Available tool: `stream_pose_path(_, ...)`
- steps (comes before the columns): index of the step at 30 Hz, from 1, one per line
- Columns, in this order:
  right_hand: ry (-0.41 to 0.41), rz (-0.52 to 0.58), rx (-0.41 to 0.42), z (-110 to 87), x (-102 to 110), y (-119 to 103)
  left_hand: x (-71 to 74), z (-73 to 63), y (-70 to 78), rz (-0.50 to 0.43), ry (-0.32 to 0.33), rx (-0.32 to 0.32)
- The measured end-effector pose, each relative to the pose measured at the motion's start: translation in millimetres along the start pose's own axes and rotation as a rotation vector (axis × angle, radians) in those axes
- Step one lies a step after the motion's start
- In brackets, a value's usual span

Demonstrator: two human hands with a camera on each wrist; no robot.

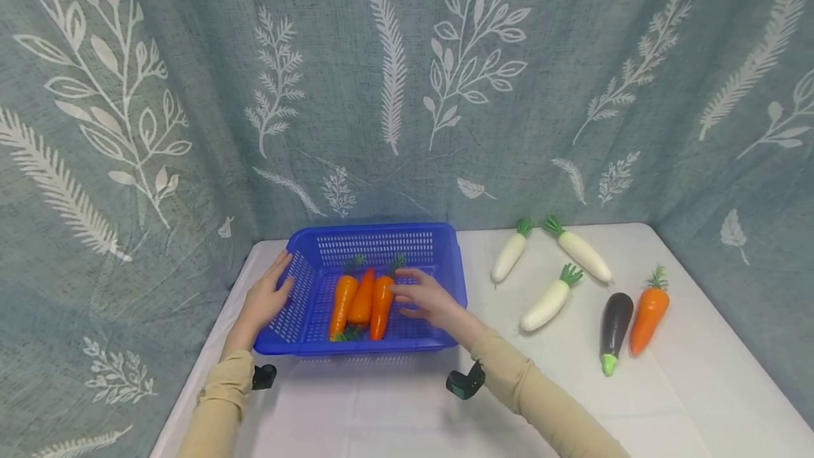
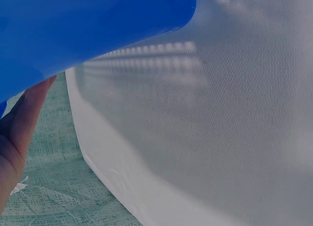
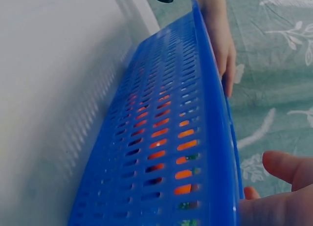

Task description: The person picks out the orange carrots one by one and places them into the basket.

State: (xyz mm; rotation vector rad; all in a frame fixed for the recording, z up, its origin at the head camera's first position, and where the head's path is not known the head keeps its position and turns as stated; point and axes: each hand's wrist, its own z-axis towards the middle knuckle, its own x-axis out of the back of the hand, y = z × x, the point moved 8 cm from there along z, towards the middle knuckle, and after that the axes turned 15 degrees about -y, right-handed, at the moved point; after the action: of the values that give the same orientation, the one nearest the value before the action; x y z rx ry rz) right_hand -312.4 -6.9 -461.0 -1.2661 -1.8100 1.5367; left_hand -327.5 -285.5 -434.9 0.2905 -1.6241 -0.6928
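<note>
A blue perforated plastic basket (image 1: 407,345) holds several orange toy carrots (image 1: 361,302) lying side by side. My left hand (image 1: 262,302) is at the basket's left rim, its fingers extended; the left wrist view shows part of that hand (image 2: 17,143) beside the blue rim, its fingertips hidden. Over the basket's right part, my right hand (image 1: 432,297) reaches in with fingers apart near the rightmost carrot (image 1: 381,302). The right wrist view shows that hand (image 3: 288,192) with the thumb raised; whether a fingertip touches the carrot is unclear.
Right of the basket, white radishes (image 1: 509,258) with green tops lie on the white table (image 1: 407,408). Farther right are a dark eggplant (image 1: 616,324) and another carrot (image 1: 650,316). A grey-green leaf-patterned curtain (image 1: 407,90) hangs behind and along the sides.
</note>
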Motion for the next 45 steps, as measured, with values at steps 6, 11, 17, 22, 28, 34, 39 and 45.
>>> stream_pose_path(6, -0.013, -0.038, 0.014, -6.2, 5, -4, 2.0, -0.1, -0.5, 0.010, 0.003, 0.006)
stream_pose_path(11, -0.029, -0.066, 0.023, -9.8, 11, -5, 2.5, -1.9, 1.6, 0.011, 0.004, 0.006)
stream_pose_path(17, -0.045, -0.095, 0.053, -15.7, 18, -8, 1.2, -2.3, 2.3, 0.005, -0.007, 0.012)
stream_pose_path(22, -0.052, -0.111, 0.086, -20.8, 23, -12, 1.2, -2.5, 1.1, 0.004, 0.006, 0.006)
stream_pose_path(28, -0.079, -0.138, 0.132, -28.3, 29, -17, 0.5, -2.2, -1.1, 0.002, 0.004, 0.008)
stream_pose_path(34, -0.113, -0.166, 0.183, -36.5, 37, -25, -0.6, -1.4, -1.4, 0.003, 0.001, 0.009)
stream_pose_path(39, -0.125, -0.174, 0.200, -41.9, 43, -30, -0.2, -1.5, -0.1, 0.005, 0.003, 0.011)
stream_pose_path(45, -0.116, -0.173, 0.202, -46.8, 47, -34, -0.2, -0.7, 2.2, 0.000, 0.002, 0.006)
